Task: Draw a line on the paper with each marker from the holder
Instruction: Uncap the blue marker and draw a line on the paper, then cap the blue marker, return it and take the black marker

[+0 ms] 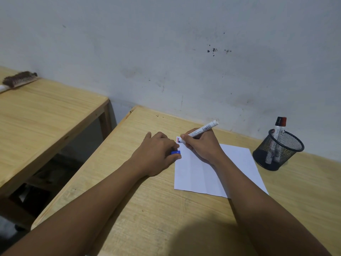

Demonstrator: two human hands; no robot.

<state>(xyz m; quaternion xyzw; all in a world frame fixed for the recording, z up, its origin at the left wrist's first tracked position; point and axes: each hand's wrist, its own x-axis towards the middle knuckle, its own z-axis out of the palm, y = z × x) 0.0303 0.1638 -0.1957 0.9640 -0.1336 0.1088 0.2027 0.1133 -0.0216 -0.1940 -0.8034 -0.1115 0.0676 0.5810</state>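
My right hand [201, 146] has its fingers [184, 136] closed around the marker [202, 129], tip down at the paper's [212, 172] far-left corner beside a short red stroke [178, 139]. My left hand [156, 154] pinches the blue cap [175, 152] at the sheet's 9 o'clock edge. That hand barely weighs the paper, so I judge a pull could drag the sheet or run ink onto the table [147, 209]. The mesh holder [277, 150] at 3 o'clock keeps another marker [279, 131]; a sweeping elbow might tip it.
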